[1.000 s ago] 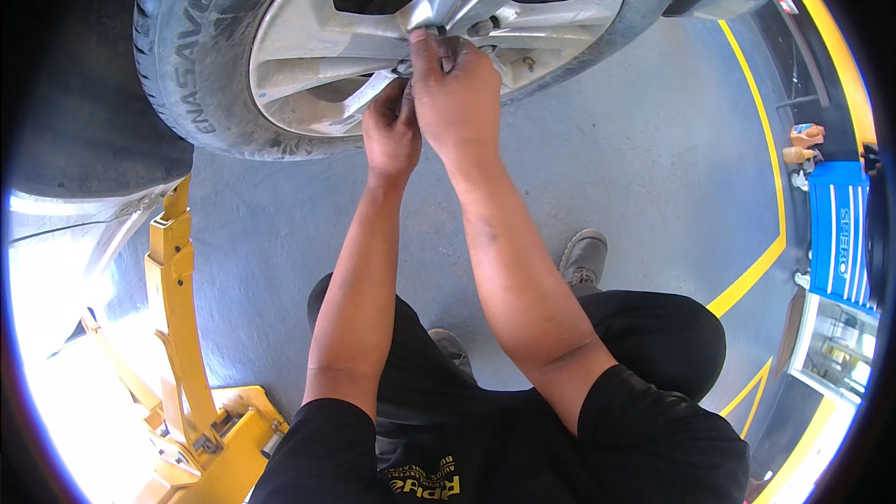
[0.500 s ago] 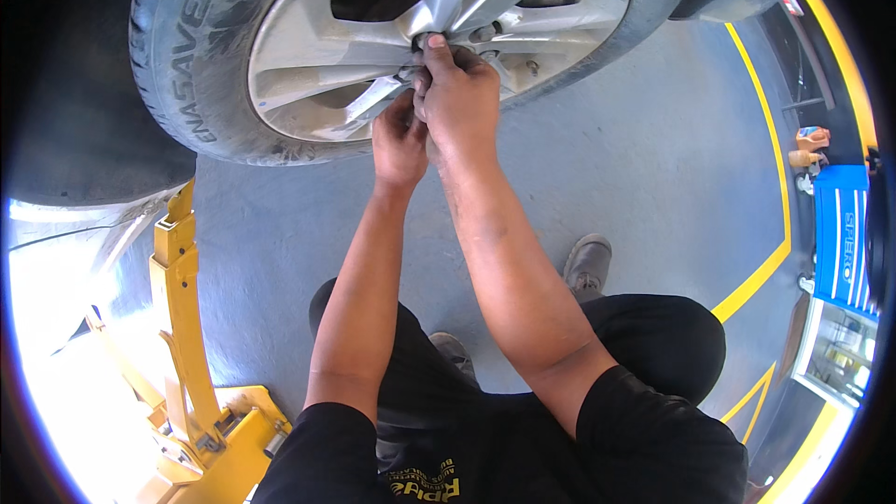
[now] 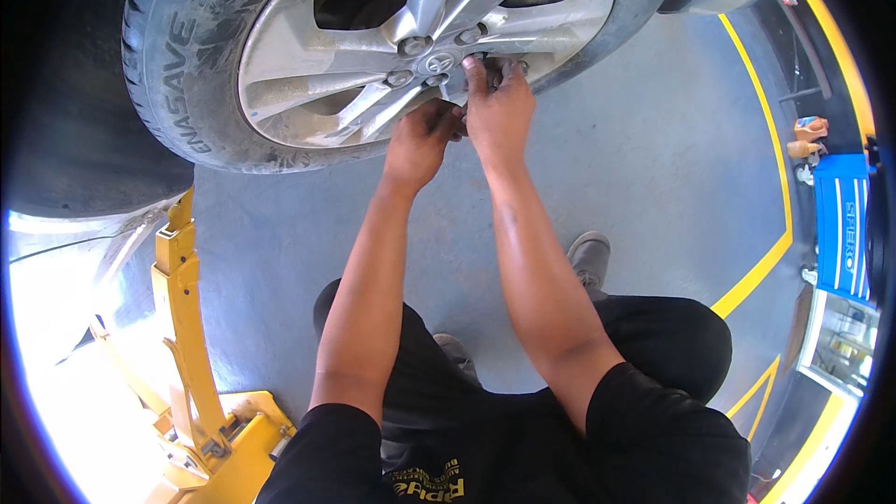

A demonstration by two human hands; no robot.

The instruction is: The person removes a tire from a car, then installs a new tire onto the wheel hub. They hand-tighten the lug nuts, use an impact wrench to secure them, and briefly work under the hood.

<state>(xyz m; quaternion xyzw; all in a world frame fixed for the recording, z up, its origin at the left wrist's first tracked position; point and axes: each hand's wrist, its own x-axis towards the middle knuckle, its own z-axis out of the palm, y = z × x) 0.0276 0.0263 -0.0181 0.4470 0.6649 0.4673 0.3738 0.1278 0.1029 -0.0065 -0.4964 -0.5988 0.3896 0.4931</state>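
In front of me is a dusty silver alloy wheel [image 3: 303, 84] with a black tire [image 3: 187, 65] around it. A round centre cap [image 3: 439, 63] sits in its hub, and lug nuts [image 3: 413, 47] show in recesses around the cap. My right hand [image 3: 501, 117] is at the hub just right of the cap, thumb and fingers pinched together against the wheel; whatever they grip is hidden. Close below the hub, my left hand [image 3: 418, 145] has its fingers curled together near my right fingertips. I cannot make out what is in it.
A yellow metal lifting stand [image 3: 177, 280] rises at the left, its base near my left elbow. Grey floor [image 3: 644, 159] spreads below the wheel, marked with yellow lines [image 3: 779, 149]. A blue cabinet [image 3: 842, 224] and orange bottles [image 3: 808, 135] stand at the far right.
My right hand has moved from the recess at the upper left of the hub to the right side of the centre cap, uncovering the cap and nuts. My left hand has shifted slightly right.
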